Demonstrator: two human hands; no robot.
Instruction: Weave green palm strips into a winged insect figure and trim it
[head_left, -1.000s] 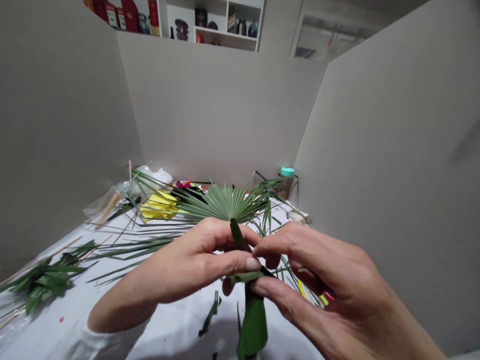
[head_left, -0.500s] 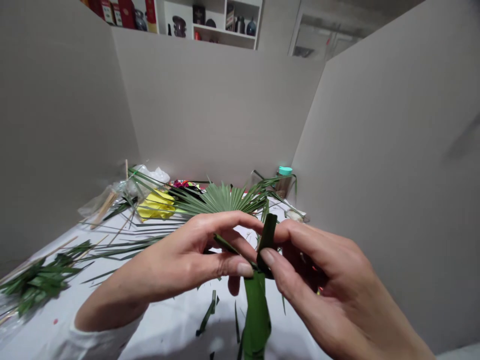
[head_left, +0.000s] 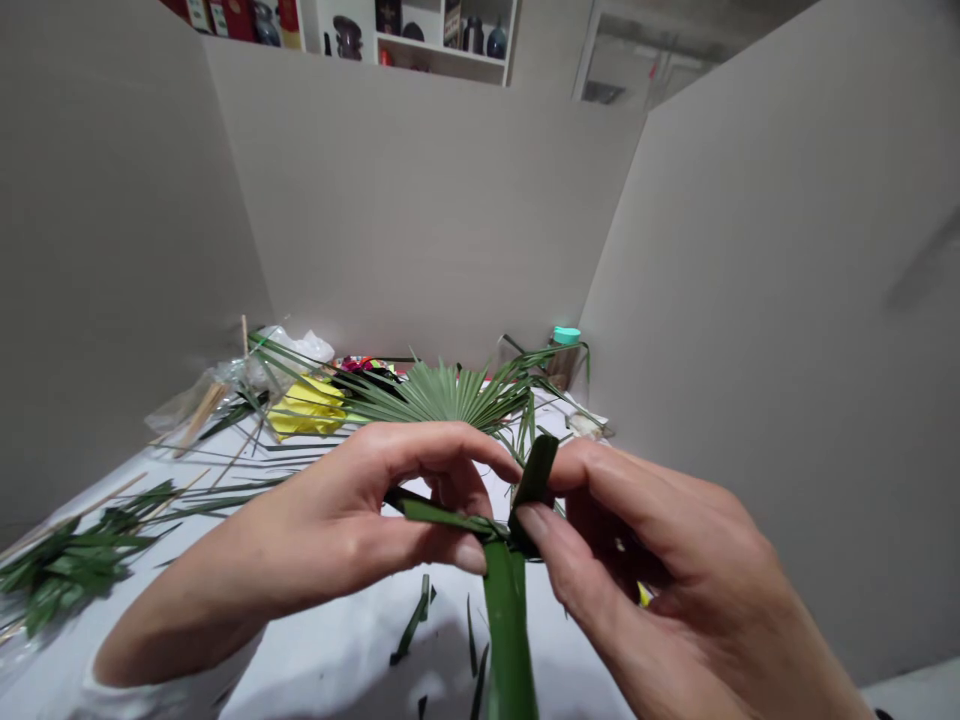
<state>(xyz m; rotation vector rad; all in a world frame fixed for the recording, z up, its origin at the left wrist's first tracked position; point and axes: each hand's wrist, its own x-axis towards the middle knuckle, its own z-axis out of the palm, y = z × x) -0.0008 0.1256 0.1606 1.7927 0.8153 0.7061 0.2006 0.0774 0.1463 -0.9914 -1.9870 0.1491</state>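
Between my hands is a green palm leaf strip [head_left: 511, 630], folded into a small knot at its top, with one flap sticking up and another pointing left. Thumb and index finger of my right hand [head_left: 667, 560] pinch the upright flap. A bit of something yellow [head_left: 643, 594] shows in the right palm; I cannot make out what it is. My left hand [head_left: 367, 500] curves around the left flap, its thumb against the strip just below the knot and its fingers partly hidden behind. The strip's broad lower part hangs down toward the bottom edge.
A palm fan leaf [head_left: 442, 392] lies at the back of the white table, near a yellow crumpled item [head_left: 307, 408] and a plastic bag [head_left: 292, 350]. A teal-lidded bottle [head_left: 564, 350] stands back right. Cut leaves [head_left: 82, 555] lie left. Grey partitions [head_left: 420, 200] enclose the table.
The left flap has swung down and shows more fully. My left thumb has shifted left along the strip, and the hanging part has turned. My right hand keeps its pinch.
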